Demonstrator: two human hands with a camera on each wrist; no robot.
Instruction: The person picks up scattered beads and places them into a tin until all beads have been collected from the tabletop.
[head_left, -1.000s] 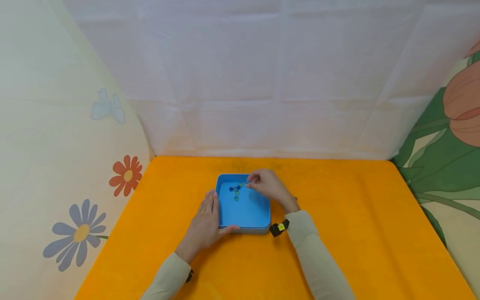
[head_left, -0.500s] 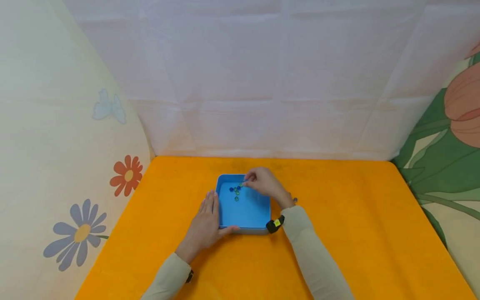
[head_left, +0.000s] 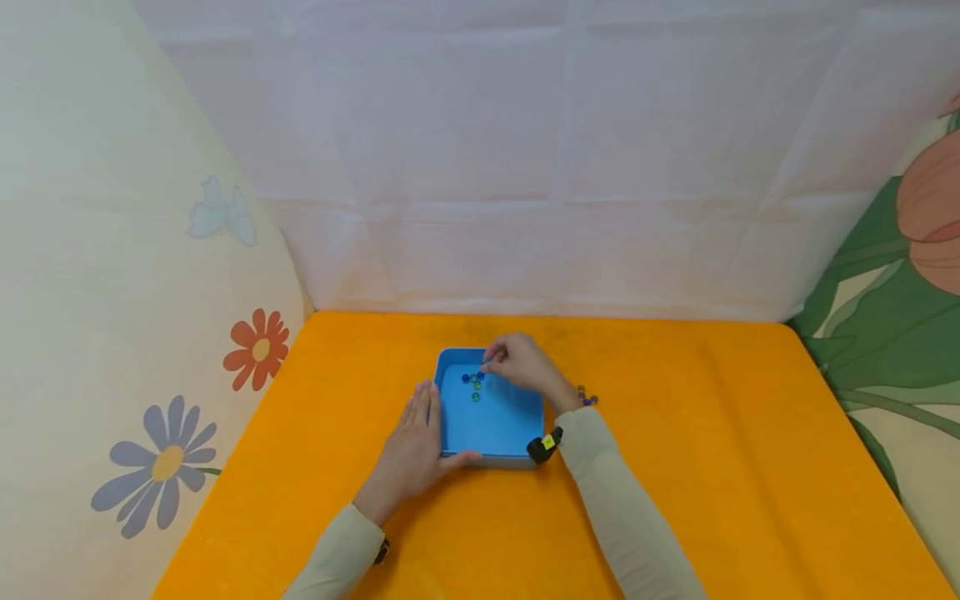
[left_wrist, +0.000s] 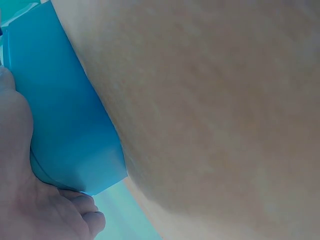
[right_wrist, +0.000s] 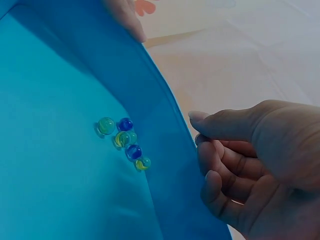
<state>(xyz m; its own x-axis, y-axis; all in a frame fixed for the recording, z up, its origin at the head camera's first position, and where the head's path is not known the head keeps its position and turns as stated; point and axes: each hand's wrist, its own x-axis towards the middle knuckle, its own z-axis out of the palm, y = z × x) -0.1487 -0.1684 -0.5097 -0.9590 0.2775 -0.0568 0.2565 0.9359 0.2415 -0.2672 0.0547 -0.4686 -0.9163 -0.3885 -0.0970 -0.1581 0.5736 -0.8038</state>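
Note:
A shallow blue square box (head_left: 487, 429) contains several glass marbles (right_wrist: 122, 139), some deep blue, others clear with green and yellow swirls. They lie grouped near its far wall. My left hand (head_left: 408, 454) rests along the box's left wall, fingers straight, with the thumb along the front edge. Over the far part of the box, my right hand (head_left: 525, 367) pinches a small dark marble (right_wrist: 201, 138) between thumb and index finger, mostly hidden by the fingertips. In the left wrist view, the blue wall of the box (left_wrist: 70, 110) shows beside skin.
Several more marbles (head_left: 587, 398) lie on the orange tabletop (head_left: 675, 458) right of the box, beside my right wrist. A white cloth (head_left: 600, 167) hangs behind the table. Flower-printed cloth (head_left: 120, 317) stands at the left and also at the right.
My right hand has shifted slightly left over the box, still pinching. Its wrist has uncovered the marbles on the table at right. The left hand stays in place.

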